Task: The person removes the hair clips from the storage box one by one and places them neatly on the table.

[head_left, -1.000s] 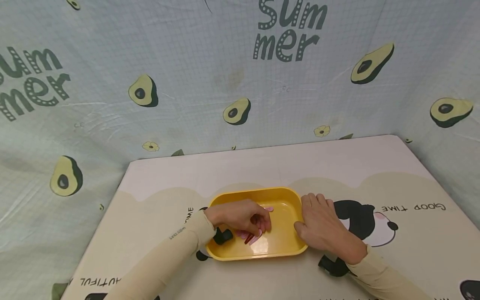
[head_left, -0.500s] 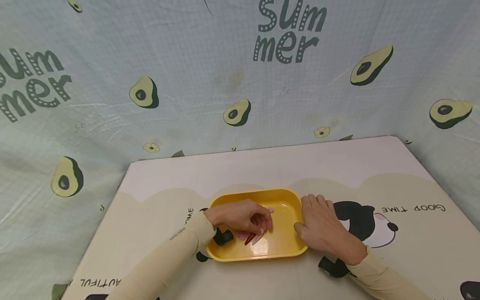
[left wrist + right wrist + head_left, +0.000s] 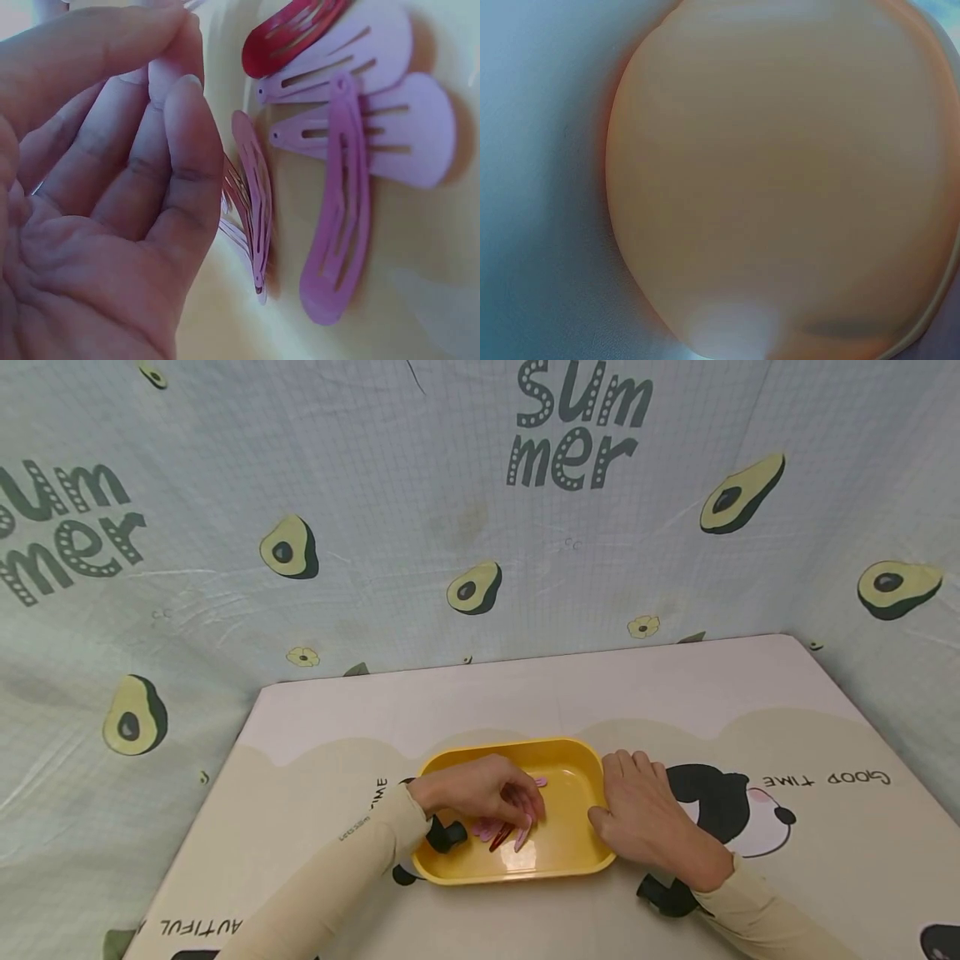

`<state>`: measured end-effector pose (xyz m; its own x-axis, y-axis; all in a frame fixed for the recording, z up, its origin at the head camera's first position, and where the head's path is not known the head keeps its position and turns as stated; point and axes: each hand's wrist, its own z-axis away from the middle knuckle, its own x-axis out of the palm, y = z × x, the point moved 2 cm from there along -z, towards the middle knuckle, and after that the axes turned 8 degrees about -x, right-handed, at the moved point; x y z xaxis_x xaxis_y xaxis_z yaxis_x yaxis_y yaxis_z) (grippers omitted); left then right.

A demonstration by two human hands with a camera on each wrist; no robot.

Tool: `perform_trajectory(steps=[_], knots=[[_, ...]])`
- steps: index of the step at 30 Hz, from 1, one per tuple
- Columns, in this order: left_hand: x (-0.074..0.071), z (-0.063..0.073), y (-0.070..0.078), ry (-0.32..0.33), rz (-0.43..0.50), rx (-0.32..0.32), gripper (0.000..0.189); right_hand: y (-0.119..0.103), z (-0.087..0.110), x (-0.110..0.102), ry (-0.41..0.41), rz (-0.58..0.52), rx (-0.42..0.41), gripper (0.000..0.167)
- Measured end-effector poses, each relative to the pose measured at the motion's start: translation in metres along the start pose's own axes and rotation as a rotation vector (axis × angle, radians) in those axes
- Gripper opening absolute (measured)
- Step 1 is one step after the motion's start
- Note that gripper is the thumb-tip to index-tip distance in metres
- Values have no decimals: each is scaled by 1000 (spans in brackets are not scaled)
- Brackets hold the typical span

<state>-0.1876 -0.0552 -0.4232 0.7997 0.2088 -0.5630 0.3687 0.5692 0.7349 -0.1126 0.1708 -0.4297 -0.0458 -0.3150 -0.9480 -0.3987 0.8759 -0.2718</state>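
A yellow tray holds several snap hair clips. My left hand reaches down into it, thumb and fingertips pinching a pink hair clip. In the left wrist view that clip is almost wholly out of frame above the fingertips. A red hair clip, pale pink clips and a deeper pink clip lie overlapping beside the hand. More clips are partly hidden behind it. My right hand grips the tray's right end, fingers at the far corner and thumb at the rim.
The tray stands on a table with a printed cover of panda figures and words. Behind it hangs a pale cloth with avocado prints. Another pink clip lies near the tray's far wall.
The pink clip at my left fingertips has turned to stand more upright and apart from the red one. The left hand has barely shifted; the right hand stays on the tray.
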Motion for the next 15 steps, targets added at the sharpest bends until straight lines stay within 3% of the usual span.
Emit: perform_trajectory(steps=[9,15], knots=[[0,1,0,-15,74,-2,6,0,0,1,4,-3,2,24],[-1,1,-1,-32,68,37,8,1,-1,1,-2,-5,7,25]])
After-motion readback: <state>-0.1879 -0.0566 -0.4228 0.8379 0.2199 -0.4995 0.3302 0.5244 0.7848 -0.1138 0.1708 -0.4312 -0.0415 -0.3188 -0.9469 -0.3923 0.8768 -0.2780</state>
